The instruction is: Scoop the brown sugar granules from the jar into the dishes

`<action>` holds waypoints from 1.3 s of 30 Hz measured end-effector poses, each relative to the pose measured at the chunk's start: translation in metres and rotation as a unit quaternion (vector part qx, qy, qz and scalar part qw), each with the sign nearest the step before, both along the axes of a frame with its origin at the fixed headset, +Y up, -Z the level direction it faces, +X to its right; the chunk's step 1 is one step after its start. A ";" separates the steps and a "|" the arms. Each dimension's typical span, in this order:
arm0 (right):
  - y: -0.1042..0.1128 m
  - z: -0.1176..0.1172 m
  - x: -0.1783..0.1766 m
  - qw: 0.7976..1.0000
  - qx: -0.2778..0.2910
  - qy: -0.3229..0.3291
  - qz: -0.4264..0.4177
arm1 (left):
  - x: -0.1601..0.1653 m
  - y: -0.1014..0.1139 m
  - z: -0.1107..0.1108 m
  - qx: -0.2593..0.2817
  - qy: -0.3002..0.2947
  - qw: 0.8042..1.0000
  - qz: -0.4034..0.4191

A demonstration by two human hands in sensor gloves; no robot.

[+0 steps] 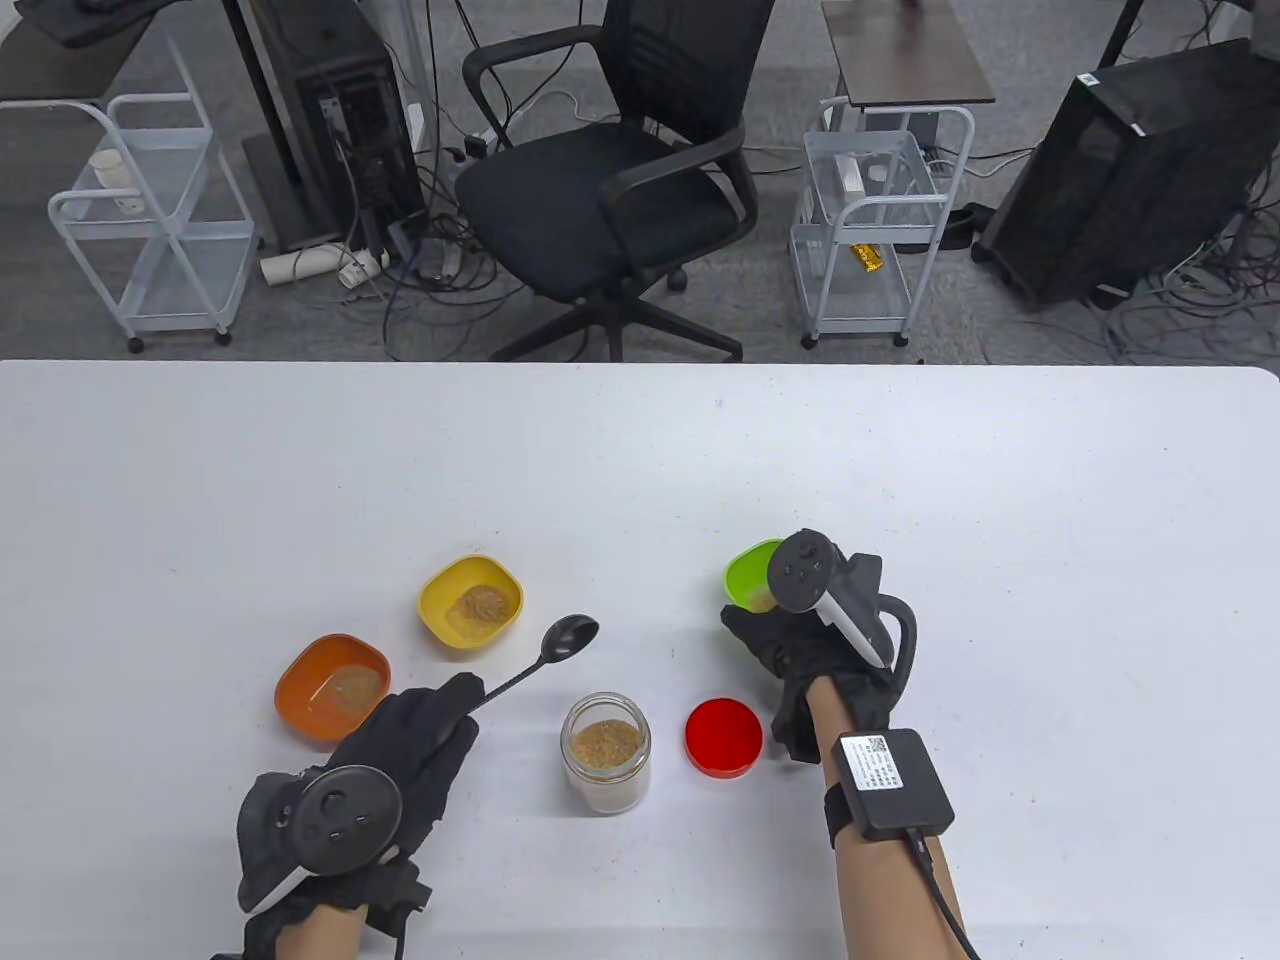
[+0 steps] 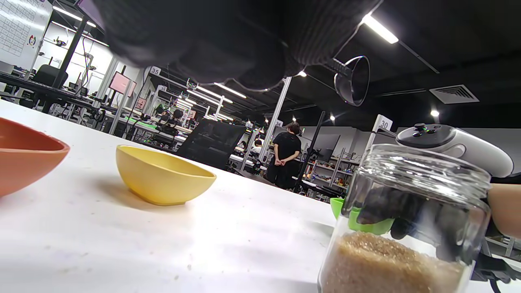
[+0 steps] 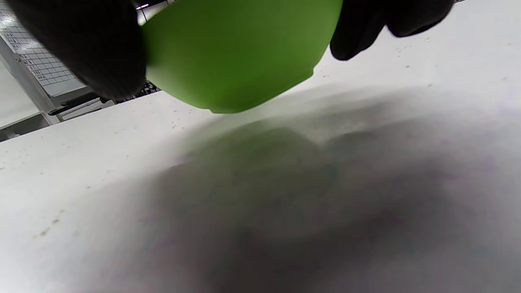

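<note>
An open glass jar (image 1: pixel 605 752) of brown sugar stands at the table's front middle; it also shows in the left wrist view (image 2: pixel 407 228). My left hand (image 1: pixel 420 730) grips the handle of a black spoon (image 1: pixel 566 640), whose empty bowl hangs in the air above the table, between the yellow dish and the jar. My right hand (image 1: pixel 790 640) holds the green dish (image 1: pixel 752 575), which has some sugar in it; in the right wrist view the green dish (image 3: pixel 240 53) is lifted just off the table. The yellow dish (image 1: pixel 472 603) and orange dish (image 1: pixel 333 690) each hold sugar.
The jar's red lid (image 1: pixel 724 738) lies on the table right of the jar. The white table (image 1: pixel 640 450) stretches far behind the dishes. An office chair (image 1: pixel 610 190) and carts stand beyond its far edge.
</note>
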State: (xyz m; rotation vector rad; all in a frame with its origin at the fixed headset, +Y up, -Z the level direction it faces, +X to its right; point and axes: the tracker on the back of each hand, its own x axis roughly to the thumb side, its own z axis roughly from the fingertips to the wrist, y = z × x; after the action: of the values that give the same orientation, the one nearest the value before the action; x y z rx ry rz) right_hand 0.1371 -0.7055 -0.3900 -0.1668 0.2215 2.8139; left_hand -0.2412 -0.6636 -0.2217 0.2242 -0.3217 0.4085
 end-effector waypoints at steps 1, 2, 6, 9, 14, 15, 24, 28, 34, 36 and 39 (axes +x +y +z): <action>-0.001 -0.001 0.000 1.000 -0.005 -0.001 0.001 | 0.000 0.000 0.000 -0.002 0.001 1.000 -0.002; -0.002 -0.002 0.000 1.000 -0.007 -0.002 0.002 | 0.000 0.000 0.000 -0.002 0.002 1.000 -0.002; -0.009 -0.005 0.000 0.999 -0.030 -0.002 0.013 | -0.001 -0.001 0.000 -0.008 0.006 1.000 -0.001; -0.011 -0.004 -0.001 0.999 -0.043 -0.007 0.005 | -0.001 -0.002 -0.001 -0.013 0.007 1.000 -0.002; -0.005 0.003 -0.004 0.999 -0.040 -0.001 0.012 | -0.004 -0.004 -0.004 -0.026 0.014 1.000 0.002; -0.001 0.006 -0.005 0.999 -0.031 0.002 0.013 | -0.005 -0.005 -0.004 -0.028 0.014 1.000 0.003; 0.038 0.049 -0.019 0.998 0.031 0.053 0.008 | -0.007 -0.005 -0.005 -0.036 0.019 0.999 0.004; 0.051 0.072 -0.029 0.996 0.055 0.075 0.011 | -0.008 -0.005 -0.007 -0.042 0.020 0.999 0.003; 0.068 0.106 -0.039 0.991 0.090 0.098 0.010 | -0.008 -0.005 -0.009 -0.045 0.020 0.999 0.003; 0.069 0.116 -0.041 0.990 0.094 0.102 0.009 | -0.007 -0.005 -0.010 -0.049 0.022 0.999 0.001; 0.068 0.130 -0.044 0.989 0.100 0.105 0.009 | -0.007 -0.007 -0.012 -0.055 0.030 0.998 -0.006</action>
State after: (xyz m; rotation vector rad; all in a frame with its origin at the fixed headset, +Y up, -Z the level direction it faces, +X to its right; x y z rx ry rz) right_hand 0.0930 -0.6371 -0.2600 0.1738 -0.0161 2.8478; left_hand -0.2485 -0.6701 -0.2338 0.1261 -0.2406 0.4055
